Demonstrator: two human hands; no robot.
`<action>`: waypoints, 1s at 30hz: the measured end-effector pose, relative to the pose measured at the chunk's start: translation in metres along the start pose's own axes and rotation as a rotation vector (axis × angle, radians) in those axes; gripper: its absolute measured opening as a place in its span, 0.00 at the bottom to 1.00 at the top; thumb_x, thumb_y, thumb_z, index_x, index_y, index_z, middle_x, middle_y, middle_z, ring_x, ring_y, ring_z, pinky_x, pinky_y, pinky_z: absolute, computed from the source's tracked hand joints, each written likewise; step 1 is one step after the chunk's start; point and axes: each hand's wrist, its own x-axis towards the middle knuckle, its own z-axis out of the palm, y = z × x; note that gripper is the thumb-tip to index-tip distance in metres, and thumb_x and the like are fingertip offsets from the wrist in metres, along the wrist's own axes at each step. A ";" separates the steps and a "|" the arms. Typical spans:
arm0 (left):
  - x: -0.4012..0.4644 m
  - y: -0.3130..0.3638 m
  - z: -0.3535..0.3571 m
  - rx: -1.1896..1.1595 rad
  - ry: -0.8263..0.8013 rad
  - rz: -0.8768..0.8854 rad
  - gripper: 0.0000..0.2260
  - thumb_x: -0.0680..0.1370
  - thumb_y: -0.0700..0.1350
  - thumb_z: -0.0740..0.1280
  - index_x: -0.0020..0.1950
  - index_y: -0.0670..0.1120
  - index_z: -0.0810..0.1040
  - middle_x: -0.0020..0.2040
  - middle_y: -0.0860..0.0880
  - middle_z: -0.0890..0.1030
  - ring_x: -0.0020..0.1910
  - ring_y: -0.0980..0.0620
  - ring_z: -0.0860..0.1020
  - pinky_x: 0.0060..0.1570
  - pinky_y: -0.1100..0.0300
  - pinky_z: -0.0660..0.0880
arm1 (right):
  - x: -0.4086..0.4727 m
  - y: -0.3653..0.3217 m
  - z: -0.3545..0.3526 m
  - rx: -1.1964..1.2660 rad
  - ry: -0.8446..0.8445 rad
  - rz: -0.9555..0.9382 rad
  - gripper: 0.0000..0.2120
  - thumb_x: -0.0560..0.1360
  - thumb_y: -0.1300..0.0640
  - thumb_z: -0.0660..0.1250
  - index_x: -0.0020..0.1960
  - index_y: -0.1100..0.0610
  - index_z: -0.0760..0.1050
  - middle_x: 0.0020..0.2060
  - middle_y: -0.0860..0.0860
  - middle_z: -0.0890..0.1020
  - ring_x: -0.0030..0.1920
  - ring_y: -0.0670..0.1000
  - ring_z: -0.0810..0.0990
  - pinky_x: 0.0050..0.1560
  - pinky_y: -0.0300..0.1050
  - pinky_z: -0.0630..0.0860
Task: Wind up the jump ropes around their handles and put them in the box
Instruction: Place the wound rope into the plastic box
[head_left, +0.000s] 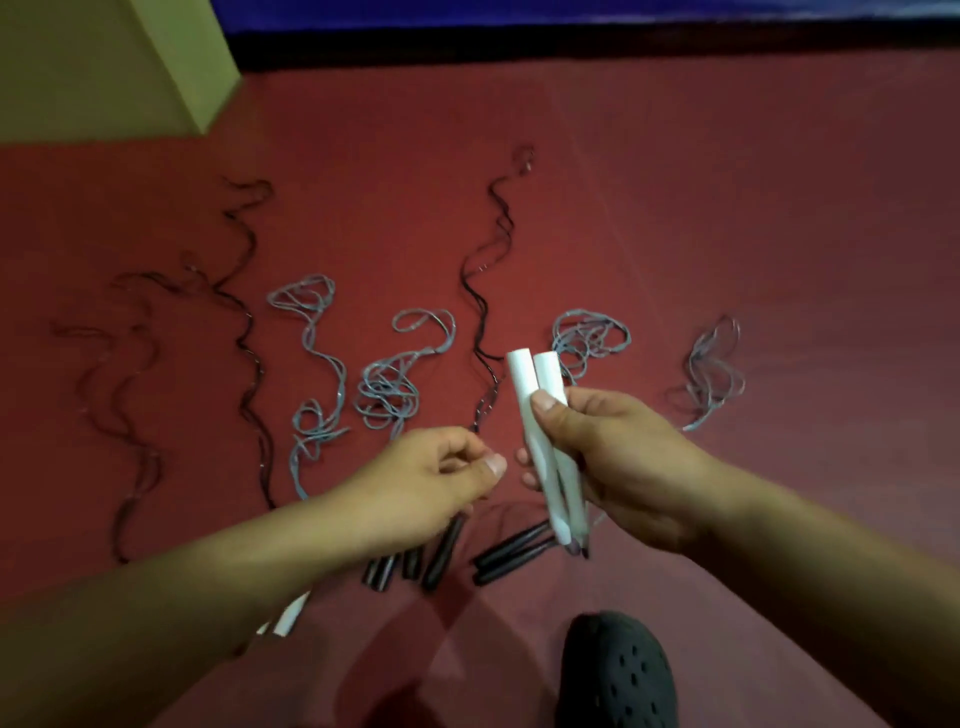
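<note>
My right hand (618, 457) grips two white jump-rope handles (545, 415) side by side, tops pointing up and away. A bit of their grey cord (597, 519) shows below the hand. My left hand (431, 478) hovers just left of them, fingers curled and thumb pressed to the forefinger; I see nothing between them. On the red floor lie several loose ropes: grey tangles (387, 387) and long black cords (483, 312). Black handles (511, 556) lie under my hands. Another white handle (291, 618) peeks out from under my left forearm.
A pale yellow-green box-like block (104, 67) stands at the far left corner. A dark blue strip (571, 21) runs along the far edge of the red floor. My black perforated shoe (618, 675) is at the bottom, right of centre.
</note>
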 end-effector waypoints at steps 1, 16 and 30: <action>-0.009 0.006 -0.007 -0.011 0.013 0.013 0.04 0.80 0.44 0.66 0.48 0.45 0.80 0.38 0.47 0.80 0.34 0.57 0.76 0.35 0.68 0.71 | -0.005 -0.015 0.009 0.012 -0.004 -0.015 0.12 0.80 0.53 0.62 0.43 0.60 0.74 0.34 0.58 0.78 0.35 0.56 0.77 0.49 0.58 0.74; -0.184 0.064 -0.077 -0.462 0.313 0.206 0.16 0.81 0.44 0.62 0.35 0.46 0.83 0.34 0.50 0.82 0.36 0.56 0.79 0.43 0.65 0.75 | -0.087 -0.127 0.203 -0.043 -0.038 -0.208 0.12 0.79 0.52 0.66 0.50 0.62 0.77 0.39 0.58 0.79 0.40 0.55 0.79 0.47 0.53 0.80; -0.208 0.029 -0.144 -0.835 0.495 0.267 0.08 0.83 0.44 0.61 0.53 0.40 0.76 0.35 0.47 0.82 0.35 0.48 0.83 0.42 0.51 0.82 | -0.052 -0.055 0.233 -0.120 -0.386 0.027 0.34 0.75 0.30 0.47 0.41 0.53 0.82 0.33 0.48 0.80 0.32 0.45 0.77 0.39 0.41 0.71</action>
